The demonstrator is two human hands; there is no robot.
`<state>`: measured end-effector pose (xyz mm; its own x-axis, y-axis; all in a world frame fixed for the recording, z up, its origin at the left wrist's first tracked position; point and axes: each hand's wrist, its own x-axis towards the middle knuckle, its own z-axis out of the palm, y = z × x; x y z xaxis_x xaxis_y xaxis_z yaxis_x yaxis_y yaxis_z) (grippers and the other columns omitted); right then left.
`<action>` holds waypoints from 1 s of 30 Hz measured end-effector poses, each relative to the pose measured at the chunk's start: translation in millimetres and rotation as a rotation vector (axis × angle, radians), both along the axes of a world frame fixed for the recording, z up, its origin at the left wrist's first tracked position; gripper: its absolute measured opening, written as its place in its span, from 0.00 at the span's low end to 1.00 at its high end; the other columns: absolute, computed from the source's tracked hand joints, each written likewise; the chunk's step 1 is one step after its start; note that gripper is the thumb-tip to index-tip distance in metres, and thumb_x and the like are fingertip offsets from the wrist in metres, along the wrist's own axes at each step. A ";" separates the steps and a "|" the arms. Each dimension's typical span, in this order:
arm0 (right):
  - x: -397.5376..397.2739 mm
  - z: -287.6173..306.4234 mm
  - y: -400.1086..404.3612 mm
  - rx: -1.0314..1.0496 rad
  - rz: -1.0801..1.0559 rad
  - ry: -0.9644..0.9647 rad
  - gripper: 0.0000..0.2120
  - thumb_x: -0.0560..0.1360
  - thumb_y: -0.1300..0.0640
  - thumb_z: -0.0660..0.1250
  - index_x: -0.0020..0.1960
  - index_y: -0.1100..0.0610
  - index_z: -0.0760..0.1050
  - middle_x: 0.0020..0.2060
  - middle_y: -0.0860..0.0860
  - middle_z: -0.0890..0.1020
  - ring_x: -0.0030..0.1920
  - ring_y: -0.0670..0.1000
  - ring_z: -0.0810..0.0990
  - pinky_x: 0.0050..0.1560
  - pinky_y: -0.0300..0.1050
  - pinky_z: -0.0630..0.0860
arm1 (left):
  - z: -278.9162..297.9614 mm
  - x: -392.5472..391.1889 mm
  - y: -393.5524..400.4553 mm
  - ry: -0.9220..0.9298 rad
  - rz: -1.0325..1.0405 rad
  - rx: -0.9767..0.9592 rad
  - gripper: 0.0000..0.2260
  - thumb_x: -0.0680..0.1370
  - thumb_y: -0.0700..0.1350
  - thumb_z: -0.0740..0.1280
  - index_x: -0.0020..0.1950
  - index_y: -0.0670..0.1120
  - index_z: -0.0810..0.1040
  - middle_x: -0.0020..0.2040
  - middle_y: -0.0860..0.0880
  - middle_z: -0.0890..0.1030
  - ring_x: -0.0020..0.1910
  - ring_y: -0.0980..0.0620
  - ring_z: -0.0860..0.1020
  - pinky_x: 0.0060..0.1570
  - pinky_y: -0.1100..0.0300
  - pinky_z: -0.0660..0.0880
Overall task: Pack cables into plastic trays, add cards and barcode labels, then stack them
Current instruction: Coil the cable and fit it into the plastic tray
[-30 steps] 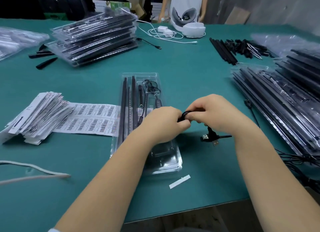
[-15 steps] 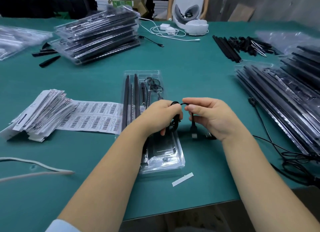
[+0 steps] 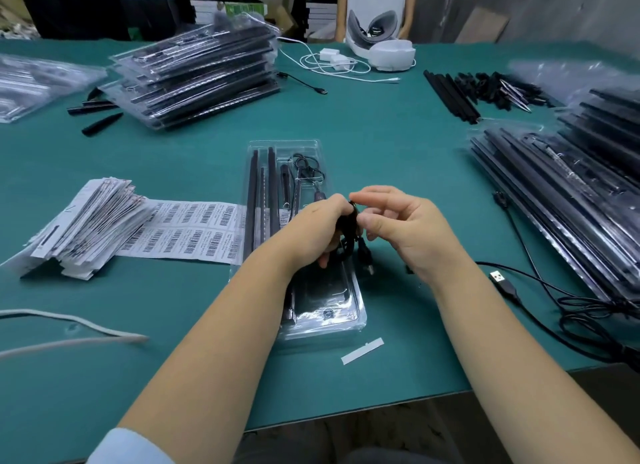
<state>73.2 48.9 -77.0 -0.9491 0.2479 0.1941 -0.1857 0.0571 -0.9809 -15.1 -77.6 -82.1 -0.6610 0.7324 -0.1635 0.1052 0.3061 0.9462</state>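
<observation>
Compared with half a second earlier, the black cable [image 3: 351, 231] is gathered into a tighter bundle, and the right hand [image 3: 408, 231] has shifted from drawing out a loop to pinching the bundle's top. A loose USB plug [image 3: 503, 282] now lies in view on the green table [image 3: 381, 145] at right of centre.

At centre frame the clear plastic tray [image 3: 304, 242] lies lengthwise, black rods in its left channels, partly hidden by the left forearm. A barcode label sheet [image 3: 194, 228] lies just left of it, touching a fanned pile of cards [image 3: 83, 224]. Stacks of packed trays [image 3: 197, 76] sit at upper left and along the right edge. A white strip [image 3: 362, 350] lies below the tray.

The left hand [image 3: 318, 228] grips the coiled cable over the tray, fingers curled round it. The right hand's thumb and forefinger pinch the coil's top, other fingers loosely bent.
</observation>
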 end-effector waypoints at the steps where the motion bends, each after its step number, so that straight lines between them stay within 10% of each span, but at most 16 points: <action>1: -0.8 -0.6 -1.6 0.016 -0.016 0.003 0.17 0.70 0.75 0.66 0.46 0.54 0.81 0.43 0.46 0.79 0.33 0.41 0.75 0.38 0.33 0.74 | -0.2 -0.2 0.0 -0.008 -0.009 0.004 0.24 0.69 0.57 0.52 0.44 0.40 0.77 0.24 0.51 0.63 0.25 0.51 0.63 0.25 0.59 0.67; 5: -4.3 -4.2 -5.4 0.079 -0.147 -0.017 0.17 0.71 0.72 0.66 0.44 0.50 0.82 0.31 0.51 0.79 0.33 0.46 0.72 0.35 0.32 0.70 | 0.4 0.7 0.5 0.114 -0.011 -0.005 0.21 0.73 0.58 0.52 0.40 0.44 0.77 0.21 0.55 0.67 0.21 0.53 0.65 0.24 0.62 0.66; 12: 0.7 -1.2 9.8 -0.004 0.027 -0.190 0.18 0.65 0.57 0.74 0.53 0.52 0.75 0.37 0.46 0.78 0.32 0.44 0.76 0.27 0.38 0.73 | -3.6 -3.9 -0.8 0.179 0.035 0.018 0.15 0.72 0.52 0.52 0.35 0.47 0.76 0.19 0.52 0.65 0.19 0.49 0.64 0.22 0.62 0.61; 16: -0.9 -6.0 4.4 0.250 0.008 -0.366 0.13 0.66 0.59 0.76 0.48 0.52 0.77 0.34 0.48 0.76 0.27 0.44 0.73 0.24 0.38 0.71 | -5.2 -6.3 -0.2 0.124 0.023 0.047 0.14 0.75 0.47 0.53 0.39 0.45 0.77 0.19 0.54 0.67 0.19 0.51 0.62 0.23 0.62 0.60; 30: -3.1 -9.5 -6.9 0.021 -0.006 -0.330 0.04 0.72 0.63 0.71 0.44 0.55 0.81 0.25 0.44 0.78 0.27 0.42 0.73 0.30 0.37 0.77 | -5.3 -11.8 -4.8 -0.002 0.007 0.177 0.13 0.76 0.54 0.59 0.54 0.55 0.82 0.33 0.44 0.69 0.30 0.51 0.66 0.21 0.64 0.62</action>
